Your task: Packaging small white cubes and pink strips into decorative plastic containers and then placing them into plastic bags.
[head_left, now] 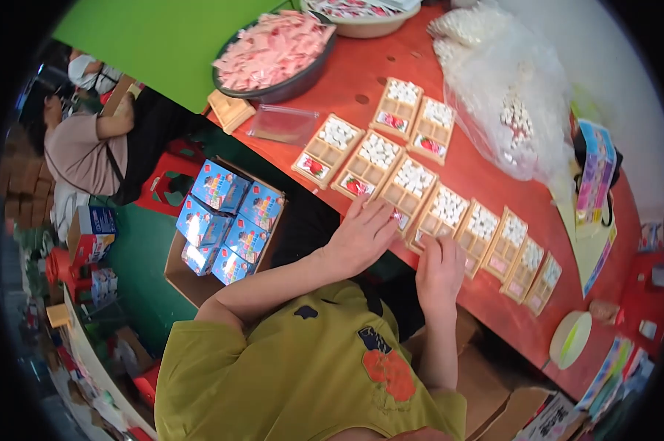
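Observation:
A row of small tan trays with compartments runs along the table's near edge. White pellets fill the larger section of each, and several hold a small packet with a strawberry picture (315, 167). My left hand (360, 234), its fingers stretched out, lies over the near end of one tray (411, 178) and partly hides a packet there. Just to the right, my right hand (441, 270) has its fingers bent and pressed together at the near end of another tray (448, 205). Whatever those fingertips hold is hidden.
Farther back stand a dark basin of pink packets (273, 55) and a large clear bag of white pellets (519, 110). A clear pouch (284, 125) lies left of the trays. Below the red table (494, 173) sits a carton of blue boxes (225, 220). Another person (89, 147) sits at left.

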`<act>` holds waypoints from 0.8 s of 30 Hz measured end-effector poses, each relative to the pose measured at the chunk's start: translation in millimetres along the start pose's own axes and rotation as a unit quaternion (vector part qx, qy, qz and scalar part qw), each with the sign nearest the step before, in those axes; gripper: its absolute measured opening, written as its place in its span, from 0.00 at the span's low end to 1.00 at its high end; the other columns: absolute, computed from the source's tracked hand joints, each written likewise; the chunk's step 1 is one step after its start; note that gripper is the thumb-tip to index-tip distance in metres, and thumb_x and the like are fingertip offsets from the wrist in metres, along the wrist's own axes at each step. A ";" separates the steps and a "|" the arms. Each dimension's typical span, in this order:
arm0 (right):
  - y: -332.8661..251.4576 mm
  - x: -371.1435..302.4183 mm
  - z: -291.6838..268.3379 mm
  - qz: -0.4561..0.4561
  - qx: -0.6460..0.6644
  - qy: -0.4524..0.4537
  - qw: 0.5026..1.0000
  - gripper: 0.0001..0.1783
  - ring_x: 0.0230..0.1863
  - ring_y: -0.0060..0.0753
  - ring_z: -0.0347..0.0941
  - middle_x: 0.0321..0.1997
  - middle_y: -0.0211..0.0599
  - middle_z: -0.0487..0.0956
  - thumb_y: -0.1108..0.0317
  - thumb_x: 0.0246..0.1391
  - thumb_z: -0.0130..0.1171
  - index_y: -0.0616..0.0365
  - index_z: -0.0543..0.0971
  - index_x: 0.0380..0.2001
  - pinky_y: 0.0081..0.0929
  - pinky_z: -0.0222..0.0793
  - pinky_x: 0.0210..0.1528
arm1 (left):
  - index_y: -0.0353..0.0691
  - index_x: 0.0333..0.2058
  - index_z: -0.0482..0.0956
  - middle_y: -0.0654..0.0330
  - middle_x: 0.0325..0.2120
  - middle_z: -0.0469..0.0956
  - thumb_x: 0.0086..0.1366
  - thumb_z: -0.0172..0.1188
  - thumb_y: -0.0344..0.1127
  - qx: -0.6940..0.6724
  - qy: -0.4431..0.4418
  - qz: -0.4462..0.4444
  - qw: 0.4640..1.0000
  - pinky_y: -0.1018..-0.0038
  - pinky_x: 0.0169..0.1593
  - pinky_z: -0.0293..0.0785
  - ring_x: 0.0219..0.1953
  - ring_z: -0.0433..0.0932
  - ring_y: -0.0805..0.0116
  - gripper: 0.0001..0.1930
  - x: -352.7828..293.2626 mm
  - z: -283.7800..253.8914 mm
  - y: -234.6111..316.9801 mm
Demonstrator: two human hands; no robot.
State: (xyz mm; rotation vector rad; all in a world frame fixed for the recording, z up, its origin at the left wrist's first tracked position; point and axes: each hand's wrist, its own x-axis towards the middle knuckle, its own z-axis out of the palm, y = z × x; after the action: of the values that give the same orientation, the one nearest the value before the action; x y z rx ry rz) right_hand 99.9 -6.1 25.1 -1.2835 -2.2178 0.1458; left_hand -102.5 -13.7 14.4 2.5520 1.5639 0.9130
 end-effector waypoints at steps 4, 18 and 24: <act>-4.0 7.2 -9.3 -0.012 -0.009 -0.051 0.999 0.14 0.42 0.48 0.73 0.39 0.43 0.74 0.79 0.51 0.57 0.60 0.79 0.43 0.42 0.69 0.45 | 0.36 0.45 0.74 0.52 0.46 0.74 0.55 0.65 0.34 0.015 0.043 0.010 0.999 0.50 0.61 0.61 0.54 0.72 0.53 0.19 14.6 -15.9 -12.1; -2.1 16.5 -13.6 0.011 0.002 -0.128 0.992 0.09 0.34 0.51 0.73 0.37 0.43 0.75 0.77 0.54 0.57 0.60 0.78 0.39 0.43 0.70 0.36 | 0.39 0.40 0.81 0.48 0.42 0.76 0.56 0.58 0.28 0.140 0.102 -0.205 0.963 0.57 0.54 0.71 0.50 0.73 0.45 0.12 284.1 -55.7 -293.8; 5.4 45.2 -39.3 0.109 0.030 -0.410 0.905 0.16 0.51 0.43 0.73 0.53 0.49 0.74 0.60 0.68 0.49 0.54 0.73 0.54 0.37 0.71 0.52 | 0.50 0.55 0.77 0.50 0.58 0.66 0.61 0.61 0.38 0.093 -0.087 -0.360 0.924 0.40 0.52 0.72 0.62 0.64 0.44 0.22 309.9 -42.4 -358.7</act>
State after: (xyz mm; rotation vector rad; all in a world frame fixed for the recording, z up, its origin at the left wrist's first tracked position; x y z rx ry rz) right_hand 107.5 26.9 74.8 -1.6281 -2.6811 0.9958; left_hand -311.7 407.6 86.9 1.7962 2.3411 0.4502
